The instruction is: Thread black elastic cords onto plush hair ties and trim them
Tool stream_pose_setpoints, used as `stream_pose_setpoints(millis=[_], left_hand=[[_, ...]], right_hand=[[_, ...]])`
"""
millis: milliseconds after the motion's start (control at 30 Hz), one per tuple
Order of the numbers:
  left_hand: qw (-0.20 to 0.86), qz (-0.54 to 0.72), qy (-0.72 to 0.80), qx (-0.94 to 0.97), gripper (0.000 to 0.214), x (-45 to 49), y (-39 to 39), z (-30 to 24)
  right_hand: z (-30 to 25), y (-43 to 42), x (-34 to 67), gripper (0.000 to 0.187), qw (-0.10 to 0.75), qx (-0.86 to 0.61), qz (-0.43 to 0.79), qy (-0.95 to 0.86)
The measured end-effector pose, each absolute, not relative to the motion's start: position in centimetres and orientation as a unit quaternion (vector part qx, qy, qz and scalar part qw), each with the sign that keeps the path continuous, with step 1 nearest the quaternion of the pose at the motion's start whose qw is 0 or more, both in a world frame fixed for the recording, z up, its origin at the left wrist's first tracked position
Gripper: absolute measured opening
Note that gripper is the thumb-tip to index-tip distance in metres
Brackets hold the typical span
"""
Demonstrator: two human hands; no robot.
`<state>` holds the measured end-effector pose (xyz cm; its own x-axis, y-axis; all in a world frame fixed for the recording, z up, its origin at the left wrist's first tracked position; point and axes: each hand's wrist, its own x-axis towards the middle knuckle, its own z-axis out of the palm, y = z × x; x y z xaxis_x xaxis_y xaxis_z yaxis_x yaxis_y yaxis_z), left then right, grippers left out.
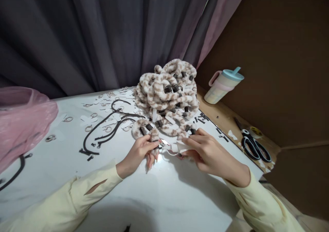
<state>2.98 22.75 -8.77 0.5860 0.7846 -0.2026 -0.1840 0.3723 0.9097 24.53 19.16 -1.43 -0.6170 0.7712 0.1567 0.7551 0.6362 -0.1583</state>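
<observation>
My left hand (141, 152) pinches the end of a furry cream-and-brown headband (144, 127) that lies curved on the white table (164, 197). My right hand (205, 152) is closed on a small white tag (180, 147) held against that same end. Both hands meet just in front of a tall pile of similar furry headbands (168, 94). Both arms wear pale yellow sleeves.
Several bare black headbands (108, 129) and small metal rings lie at the left of the pile. A pink plastic bag (23, 122) sits at the far left. On the brown ledge at right stand a lidded cup with a straw (223, 84) and black scissors (253, 145). Dark curtains hang behind.
</observation>
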Motion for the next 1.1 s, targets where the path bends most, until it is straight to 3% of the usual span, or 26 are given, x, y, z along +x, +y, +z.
stream_pose_setpoints(millis=[567,1100], left_hand=[[0.762,0.301,0.332,0.467,0.03,2.91,22.86,-8.66],[0.762,0.307,0.327,0.467,0.025,2.92,22.76,-8.76]], right_hand=[[-1.12,18.88,24.52,0.016,0.09,-0.467,0.079,-0.876],[-1.36,18.69,24.49,0.016,0.107,-0.443,0.067,-0.887]])
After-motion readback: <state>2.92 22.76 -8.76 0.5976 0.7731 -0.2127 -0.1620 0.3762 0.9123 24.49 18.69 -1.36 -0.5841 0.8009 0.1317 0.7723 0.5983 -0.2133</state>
